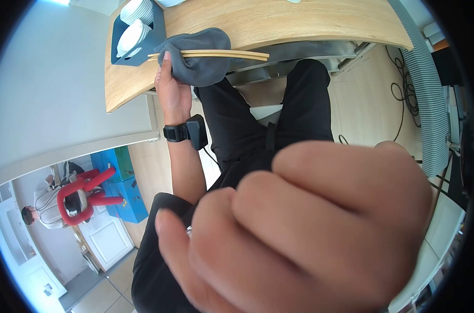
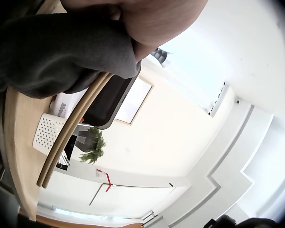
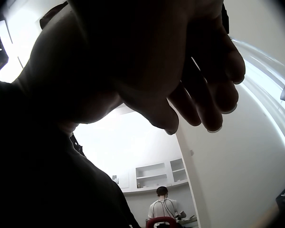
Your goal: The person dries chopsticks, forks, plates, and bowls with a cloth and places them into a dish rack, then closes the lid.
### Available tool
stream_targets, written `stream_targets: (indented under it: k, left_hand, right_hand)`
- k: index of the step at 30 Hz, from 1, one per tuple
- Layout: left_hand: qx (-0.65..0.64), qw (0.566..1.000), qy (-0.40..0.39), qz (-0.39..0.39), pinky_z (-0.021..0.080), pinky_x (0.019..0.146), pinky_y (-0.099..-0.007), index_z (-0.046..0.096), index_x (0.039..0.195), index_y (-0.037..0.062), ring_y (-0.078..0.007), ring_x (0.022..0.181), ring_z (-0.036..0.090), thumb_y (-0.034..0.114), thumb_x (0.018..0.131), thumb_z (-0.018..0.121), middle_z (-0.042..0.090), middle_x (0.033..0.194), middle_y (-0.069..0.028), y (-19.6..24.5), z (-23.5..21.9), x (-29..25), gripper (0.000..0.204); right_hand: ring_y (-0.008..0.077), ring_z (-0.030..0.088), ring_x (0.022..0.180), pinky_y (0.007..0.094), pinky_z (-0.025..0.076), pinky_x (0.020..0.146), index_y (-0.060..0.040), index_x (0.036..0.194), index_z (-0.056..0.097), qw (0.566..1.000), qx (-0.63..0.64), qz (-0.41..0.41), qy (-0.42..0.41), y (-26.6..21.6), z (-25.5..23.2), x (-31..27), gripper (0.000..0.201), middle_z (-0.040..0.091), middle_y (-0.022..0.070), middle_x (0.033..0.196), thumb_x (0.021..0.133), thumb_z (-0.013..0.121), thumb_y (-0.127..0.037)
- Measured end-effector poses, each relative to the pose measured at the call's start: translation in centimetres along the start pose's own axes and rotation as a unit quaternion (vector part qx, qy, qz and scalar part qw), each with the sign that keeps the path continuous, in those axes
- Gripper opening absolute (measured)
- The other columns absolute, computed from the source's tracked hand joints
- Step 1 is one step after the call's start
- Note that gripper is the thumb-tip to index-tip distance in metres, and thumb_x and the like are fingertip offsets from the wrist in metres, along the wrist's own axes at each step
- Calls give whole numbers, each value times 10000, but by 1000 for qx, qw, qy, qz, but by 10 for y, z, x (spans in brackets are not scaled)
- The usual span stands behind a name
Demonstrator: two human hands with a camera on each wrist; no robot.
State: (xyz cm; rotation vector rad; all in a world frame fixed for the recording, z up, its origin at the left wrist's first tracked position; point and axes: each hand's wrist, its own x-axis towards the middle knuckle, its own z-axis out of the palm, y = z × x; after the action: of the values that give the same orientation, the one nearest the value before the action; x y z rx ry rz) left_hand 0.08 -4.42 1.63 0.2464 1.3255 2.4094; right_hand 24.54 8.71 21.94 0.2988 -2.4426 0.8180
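The left hand (image 1: 173, 94) pinches grey cloth (image 1: 200, 74) around chopsticks (image 1: 229, 53) that poke out both sides, by the table's near edge (image 1: 130, 95).

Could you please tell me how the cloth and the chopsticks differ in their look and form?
The cloth is dark grey; the chopsticks are light tan. The cloth is soft and folded, while the chopsticks are straight and stiff-looking. The cloth is broad; the chopsticks are thin. Both are held in the left hand.
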Motion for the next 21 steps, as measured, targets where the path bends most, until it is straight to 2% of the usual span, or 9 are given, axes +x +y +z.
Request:
stream_targets:
  k: [2,4,5,8,9,10,12,15,21]
  left_hand:
    - [-4,1000,8,-6,485,1039,-385,550,1305,7,-196,1187,600,236,1040,565,626,1289,-96,-2,-7,3,351]
    - [-11,1000,2,-8,486,1039,-385,548,1308,7,-197,1187,601,238,1041,563,626,1289,-95,-3,-4,3,353]
    - [-14,1000,-1,-8,487,1038,-385,545,1310,8,-199,1187,603,240,1042,561,627,1289,-94,-2,-3,2,355]
    - [-26,1000,4,0,489,1036,-386,538,1318,9,-202,1187,608,247,1045,554,628,1289,-90,3,-5,-4,362]
    - [-38,999,8,-2,490,1029,-368,556,1298,5,-195,1173,617,244,1044,557,642,1268,-87,3,-3,-6,349]
    - [-41,999,15,0,490,1029,-368,556,1298,5,-195,1173,617,244,1044,557,642,1268,-87,2,-2,-6,349]
    - [7,1000,-23,-19,402,1108,-394,490,1393,27,-215,1277,532,309,1074,469,562,1385,-91,-4,3,-8,427]
    - [-1,999,-22,-44,428,1076,-381,524,1359,15,-201,1238,559,291,1064,500,598,1335,-87,-20,13,-8,404]
    - [-26,998,-26,-57,487,1003,-348,584,1282,-6,-179,1125,625,211,1046,544,662,1227,-84,-36,28,-2,323]
  right_hand:
    - [159,381,441,303,243,389,-64,571,534,1000,-16,18,-13,-8,-3,-1,249,387,2,553,565,780,-104]
    - [157,460,463,298,339,412,-85,702,628,991,-17,-136,-1,42,27,-12,173,477,10,622,646,783,-135]
    - [147,536,510,283,423,462,-82,844,697,994,-10,-109,15,62,38,-15,186,592,15,724,706,803,-146]
    - [131,596,571,239,475,524,-96,1085,749,989,14,100,108,119,63,-34,314,716,55,920,785,826,-153]
    - [81,576,583,227,462,529,-85,1125,741,976,28,176,129,134,73,-45,306,729,51,946,827,802,-119]
    - [81,576,583,227,462,529,-85,1125,741,977,30,172,121,145,84,-55,306,729,51,946,827,802,-119]
    - [61,611,660,215,489,568,-39,1172,715,919,175,325,140,159,103,-74,294,739,63,991,885,758,-83]
    - [73,654,752,209,522,618,22,1203,679,873,305,350,146,160,116,-92,292,740,101,1013,924,716,-57]
    - [97,667,748,223,547,643,33,1169,690,840,323,380,216,167,113,-98,268,747,109,960,913,721,-36]
